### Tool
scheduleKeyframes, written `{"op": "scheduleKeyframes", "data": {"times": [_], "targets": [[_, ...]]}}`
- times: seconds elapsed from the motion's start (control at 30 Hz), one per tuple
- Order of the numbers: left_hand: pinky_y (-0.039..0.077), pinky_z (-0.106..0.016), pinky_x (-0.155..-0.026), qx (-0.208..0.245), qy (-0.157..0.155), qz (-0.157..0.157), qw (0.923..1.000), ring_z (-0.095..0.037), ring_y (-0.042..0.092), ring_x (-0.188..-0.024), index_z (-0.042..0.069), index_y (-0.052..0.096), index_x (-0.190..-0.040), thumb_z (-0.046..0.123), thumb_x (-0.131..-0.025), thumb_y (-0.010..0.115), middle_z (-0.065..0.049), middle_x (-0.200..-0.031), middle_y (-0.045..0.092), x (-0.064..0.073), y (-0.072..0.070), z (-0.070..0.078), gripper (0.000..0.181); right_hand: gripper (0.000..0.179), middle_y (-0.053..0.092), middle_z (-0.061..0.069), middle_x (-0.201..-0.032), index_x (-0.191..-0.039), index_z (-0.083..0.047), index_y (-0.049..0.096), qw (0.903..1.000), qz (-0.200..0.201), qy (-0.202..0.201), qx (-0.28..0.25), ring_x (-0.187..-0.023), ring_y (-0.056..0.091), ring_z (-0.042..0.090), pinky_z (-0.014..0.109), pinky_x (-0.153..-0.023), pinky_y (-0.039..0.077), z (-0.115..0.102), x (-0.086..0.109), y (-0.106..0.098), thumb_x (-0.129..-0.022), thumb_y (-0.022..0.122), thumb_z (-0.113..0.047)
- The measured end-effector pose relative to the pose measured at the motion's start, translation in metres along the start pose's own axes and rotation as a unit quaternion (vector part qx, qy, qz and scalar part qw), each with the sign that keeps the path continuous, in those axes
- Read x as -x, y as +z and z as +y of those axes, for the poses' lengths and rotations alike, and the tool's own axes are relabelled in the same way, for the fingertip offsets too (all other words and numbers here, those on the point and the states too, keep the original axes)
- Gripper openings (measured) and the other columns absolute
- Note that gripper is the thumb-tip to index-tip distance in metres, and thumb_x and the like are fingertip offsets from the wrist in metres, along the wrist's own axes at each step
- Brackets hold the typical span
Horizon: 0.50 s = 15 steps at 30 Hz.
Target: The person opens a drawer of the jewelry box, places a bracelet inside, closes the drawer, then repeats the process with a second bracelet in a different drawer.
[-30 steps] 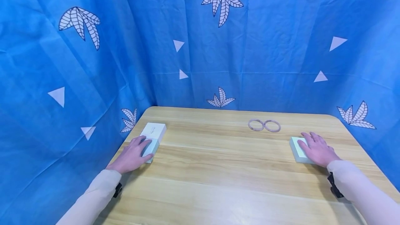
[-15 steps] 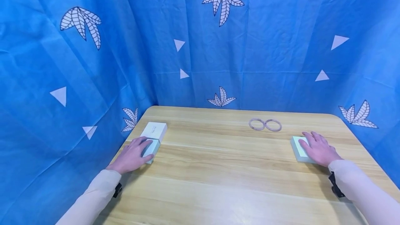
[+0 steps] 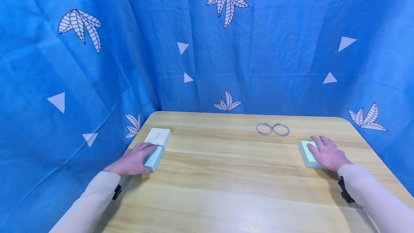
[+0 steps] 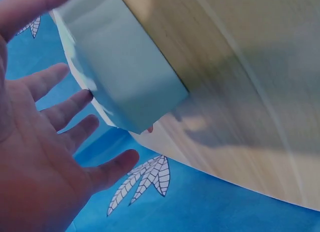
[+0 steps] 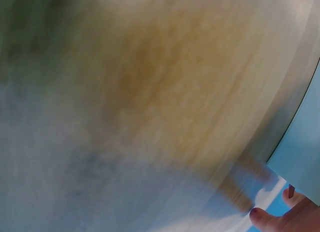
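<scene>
1. Since the earlier frame, the person's left hand (image 3: 132, 159) is shifting slightly back, its thumb leaving more of a pale blue-green, rectangular, card-like box (image 3: 154, 159) showing.
2. That box is lying flat at the left of the surface (image 3: 226, 175), which is showing pale wood grain.
3. Around it, the left grip is standing apart: the fingers are spreading along its far side, and the thumb is hovering near its near end; whether they are touching it, I cannot tell.
4. Right behind it, a white rectangular box with small dark print (image 3: 159, 136) is lying end to end with it.
5. Well to the right, the right hand (image 3: 329, 154) is resting over a pale mint-green, rectangular, card-like box (image 3: 305, 155), its grip also lying apart, thumb on top.
6. Farther back, two thin, pale purple rings (image 3: 264, 134) are lying side by side, touching.
7. White sleeves (image 3: 87, 200) are covering both forearms.
8. Beyond everything, a blue cloth curtain with white leaves and triangles (image 3: 275, 46) is hanging.
</scene>
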State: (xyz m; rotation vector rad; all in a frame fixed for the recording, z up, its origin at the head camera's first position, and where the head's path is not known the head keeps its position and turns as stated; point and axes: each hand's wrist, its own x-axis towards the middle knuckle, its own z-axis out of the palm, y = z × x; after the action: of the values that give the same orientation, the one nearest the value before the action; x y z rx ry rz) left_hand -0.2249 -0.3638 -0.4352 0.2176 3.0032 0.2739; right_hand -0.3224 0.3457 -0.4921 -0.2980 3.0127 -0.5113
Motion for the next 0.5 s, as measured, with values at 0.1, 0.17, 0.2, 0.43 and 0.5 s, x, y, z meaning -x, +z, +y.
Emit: {"op": "scheduleKeyframes", "data": {"times": [0.1,0.17,0.2,0.43,0.5], "targets": [[0.031,-0.075,-0.105,-0.004,0.0,-0.003,1.0,-0.042,0.033,-0.138,0.018,0.043,-0.153,0.023,-0.067,0.089,-0.015,-0.157,0.035,-0.0007,-0.0015,-0.0024,0.098,0.076,0.015,0.043,-0.154,-0.155,0.002,0.024,1.0,0.0,0.001,-0.001,-0.136,0.015,0.066,0.085,-0.093,0.023,0.0006,-0.0006,0.0006,-0.106,0.02,-0.057],[0.03,-0.074,-0.106,-0.009,0.001,-0.003,1.0,-0.042,0.032,-0.139,0.017,0.043,-0.153,0.02,-0.067,0.089,-0.016,-0.157,0.035,-0.0016,-0.0019,-0.0037,0.098,0.076,0.015,0.043,-0.154,-0.155,0.002,0.024,1.0,0.001,0.002,0.001,-0.136,0.015,0.066,0.085,-0.093,0.023,0.0017,-0.0014,0.0015,-0.106,0.02,-0.057],[0.031,-0.074,-0.106,-0.009,-0.001,-0.005,0.9999,-0.042,0.032,-0.139,0.017,0.043,-0.153,0.019,-0.067,0.09,-0.016,-0.157,0.035,-0.0022,-0.002,-0.0043,0.098,0.076,0.015,0.043,-0.154,-0.155,0.002,0.024,1.0,0.002,0.002,0.001,-0.136,0.015,0.066,0.085,-0.093,0.023,0.0017,-0.0017,0.0017,-0.106,0.019,-0.057],[0.034,-0.074,-0.104,-0.013,-0.01,-0.009,0.9998,-0.043,0.033,-0.137,0.017,0.045,-0.151,0.02,-0.067,0.091,-0.016,-0.155,0.036,-0.0065,-0.002,-0.0058,0.096,0.076,0.015,0.042,-0.154,-0.154,0.0,0.026,0.9999,0.009,0.006,0.001,-0.136,0.016,0.067,0.085,-0.093,0.024,0.0013,-0.002,0.0023,-0.106,0.019,-0.057],[0.035,-0.074,-0.103,-0.012,-0.016,-0.013,0.9997,-0.044,0.032,-0.137,0.017,0.046,-0.151,0.019,-0.068,0.091,-0.017,-0.156,0.035,-0.0073,-0.0022,-0.0064,0.095,0.075,0.016,0.042,-0.153,-0.154,0.001,0.026,0.9999,0.009,0.006,0.001,-0.135,0.016,0.067,0.085,-0.093,0.024,0.0009,-0.0018,0.002,-0.106,0.02,-0.057]]}}
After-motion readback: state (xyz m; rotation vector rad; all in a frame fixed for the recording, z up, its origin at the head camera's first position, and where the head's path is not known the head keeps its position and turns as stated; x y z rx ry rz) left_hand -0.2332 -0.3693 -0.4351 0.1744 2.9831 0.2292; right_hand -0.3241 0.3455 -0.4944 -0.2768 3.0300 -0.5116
